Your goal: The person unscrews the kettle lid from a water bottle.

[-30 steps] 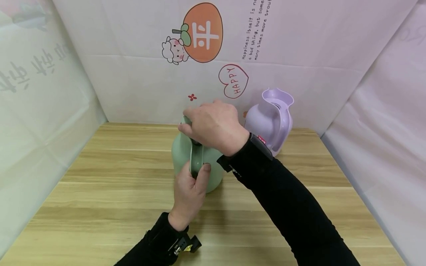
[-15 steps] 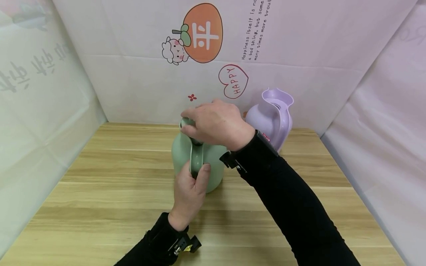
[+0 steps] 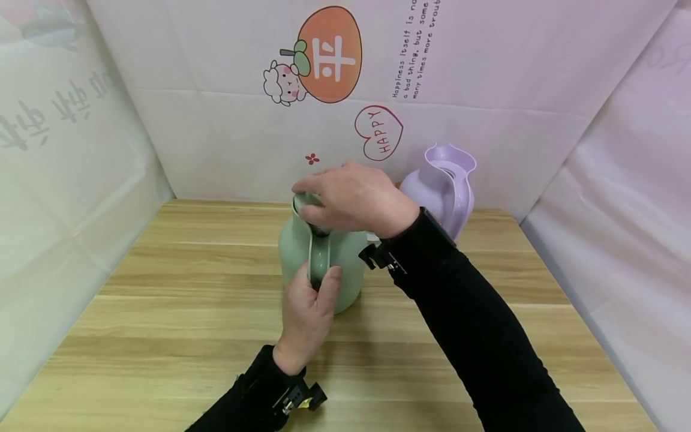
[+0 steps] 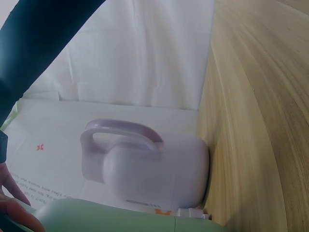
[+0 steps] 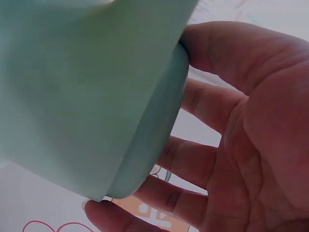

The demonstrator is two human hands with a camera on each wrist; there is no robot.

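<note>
A pale green thermos jug stands on the wooden table, its handle facing me. My left hand grips that handle low down, thumb along its right side. Above, my right hand holds the jug's green lid in the mouth. The right wrist view shows the lid edge standing slightly out of the jug's rim, with thumb and fingers spread around it. In the left wrist view, the green jug fills the bottom edge, and my left hand is out of sight there.
A lilac thermos jug stands behind and right of the green one, partly covered by my right wrist. Its side and handle show in the left wrist view. A printed white cloth walls the table at the back and sides.
My right hand has turned slightly on the lid, its wrist shifting right and a little away from me. More of the lid shows under the fingers. The left hand and green jug have stayed put.
</note>
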